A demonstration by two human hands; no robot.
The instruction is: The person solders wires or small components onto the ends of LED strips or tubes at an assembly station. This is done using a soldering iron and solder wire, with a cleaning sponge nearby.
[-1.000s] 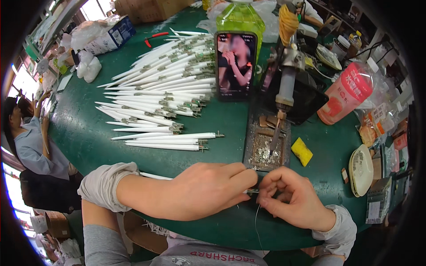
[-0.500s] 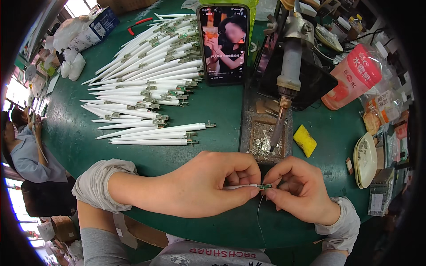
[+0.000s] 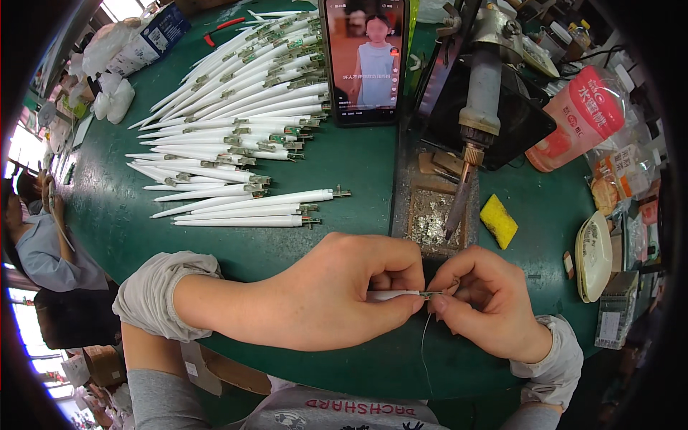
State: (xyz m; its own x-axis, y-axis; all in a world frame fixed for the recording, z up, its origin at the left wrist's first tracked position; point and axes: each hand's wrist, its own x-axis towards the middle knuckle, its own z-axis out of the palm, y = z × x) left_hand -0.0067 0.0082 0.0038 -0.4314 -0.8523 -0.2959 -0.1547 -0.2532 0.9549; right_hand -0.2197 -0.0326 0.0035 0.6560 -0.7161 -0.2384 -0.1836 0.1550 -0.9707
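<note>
My left hand [image 3: 337, 290] is closed round a slim white tapered stick [image 3: 390, 294], holding it level just above the table's near edge. From the stick's right end a small circuit board [image 3: 427, 294] pokes out. Thumb and forefinger of my right hand [image 3: 494, 304] pinch together right at that board. A thin wire [image 3: 424, 351] runs down from those fingertips; its upper end is hidden by them. Farther off to the left lies a large spread of similar white sticks [image 3: 251, 107], board ends to the right, with a few apart in front [image 3: 240, 221].
A soldering iron [image 3: 479, 107] hangs in a stand, tip over a tray of solder bits [image 3: 430, 247]. A phone [image 3: 367, 64] stands upright beside it. A yellow sponge [image 3: 498, 222], pink drink bottle [image 3: 577, 118] and pale dish [image 3: 593, 258] sit right. Red-handled pliers [image 3: 223, 30] lie far left.
My right fingertips have shifted slightly over the board, so less of it shows. The stick has turned or risen a little. The view has tilted slightly, and the phone's picture differs.
</note>
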